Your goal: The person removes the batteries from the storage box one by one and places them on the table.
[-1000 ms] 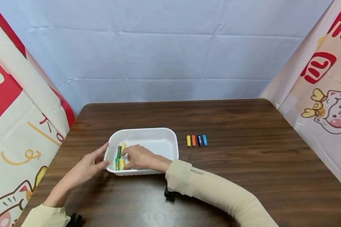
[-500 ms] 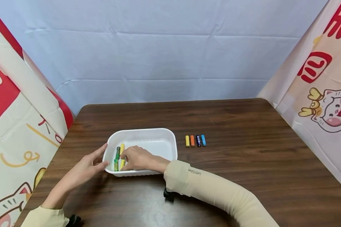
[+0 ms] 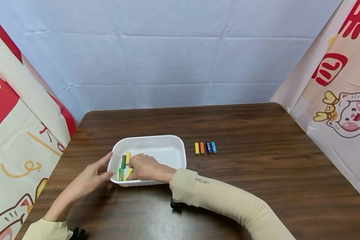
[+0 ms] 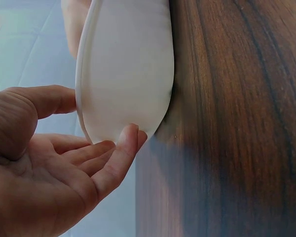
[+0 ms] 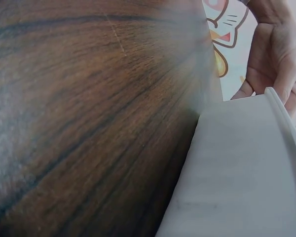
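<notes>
Head view: tilted yellow battery (image 3: 129,173) inside white tray (image 3: 169,151), near-left corner, pinched between thumb and curled forefinger of the right hand (image 3: 145,167). Just left of it, near green battery (image 3: 121,174); beyond, far green battery (image 3: 124,161) beside second yellow battery (image 3: 128,158). Left hand (image 3: 91,176) at tray's left end, half open, fingers loosely spread, tips touching the outer side without grasping. Right of tray, on brown desk (image 3: 243,140), side by side: third yellow battery (image 3: 196,149), orange battery (image 3: 202,148), dark-blue battery (image 3: 208,148), light-blue battery (image 3: 213,147). Pale cloth (image 3: 180,60) behind.
</notes>
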The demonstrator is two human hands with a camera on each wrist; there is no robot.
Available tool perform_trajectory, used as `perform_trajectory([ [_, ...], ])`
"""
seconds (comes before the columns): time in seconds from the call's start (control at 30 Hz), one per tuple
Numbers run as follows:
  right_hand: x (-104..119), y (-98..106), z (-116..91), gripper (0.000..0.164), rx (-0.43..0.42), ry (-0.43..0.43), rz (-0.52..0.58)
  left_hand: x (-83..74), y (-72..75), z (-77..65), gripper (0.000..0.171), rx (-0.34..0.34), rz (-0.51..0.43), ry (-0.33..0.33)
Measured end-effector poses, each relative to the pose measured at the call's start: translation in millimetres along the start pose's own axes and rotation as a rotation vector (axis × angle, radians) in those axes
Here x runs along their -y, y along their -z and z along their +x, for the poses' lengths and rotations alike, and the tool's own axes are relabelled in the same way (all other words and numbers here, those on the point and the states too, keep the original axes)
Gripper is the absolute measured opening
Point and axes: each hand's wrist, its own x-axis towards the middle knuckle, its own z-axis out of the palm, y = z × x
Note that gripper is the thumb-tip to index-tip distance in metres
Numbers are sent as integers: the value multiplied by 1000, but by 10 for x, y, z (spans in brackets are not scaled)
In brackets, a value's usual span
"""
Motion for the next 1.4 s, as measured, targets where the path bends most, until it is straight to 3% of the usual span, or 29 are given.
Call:
perform_trajectory([
  [0.17,-14,-3,-6,36,-27,-34,60,3,-1,8,72,7,-14,0],
  [0.43,-21,7,-9,55,-45,-2,108,-2,0,7,72,6,-14,0],
  [0.7,-31,-26,42,41,-32,125,55,-19,-10,-12,71,-5,-34,-24],
  [0.87,-24,-26,56,47,-25,141,59,-6,-4,-13,72,-2,-32,-22],
  [1.1,-13,-21,72,29,5,167,41,16,0,5,72,9,-15,-17],
  [1.4,-27,-26,104,26,34,183,-29,21,-18,8,72,-1,-22,-30],
])
